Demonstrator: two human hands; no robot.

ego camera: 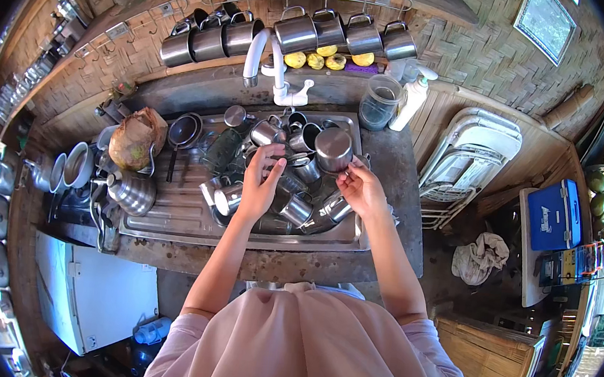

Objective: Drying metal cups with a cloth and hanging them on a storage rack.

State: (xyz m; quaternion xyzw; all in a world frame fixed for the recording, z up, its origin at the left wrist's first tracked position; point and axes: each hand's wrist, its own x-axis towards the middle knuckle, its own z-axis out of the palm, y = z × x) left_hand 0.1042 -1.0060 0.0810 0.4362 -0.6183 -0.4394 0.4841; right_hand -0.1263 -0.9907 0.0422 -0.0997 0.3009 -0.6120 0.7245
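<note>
My right hand grips a stainless steel mug by its lower right side, over the right part of the sink. My left hand hovers above the heaped dishes with its fingers apart, holding nothing. Beneath both hands, steel mugs and glassware fill the basin of the steel sink. A dark glass jar lies left of the pile. Above the basin stands a white faucet; no running water can be made out.
Steel mugs hang along the wall above yellow sponges. A clear container and a pump bottle stand at the right corner. On the left are a steel kettle, a coconut and a small strainer. Folding chairs lean right.
</note>
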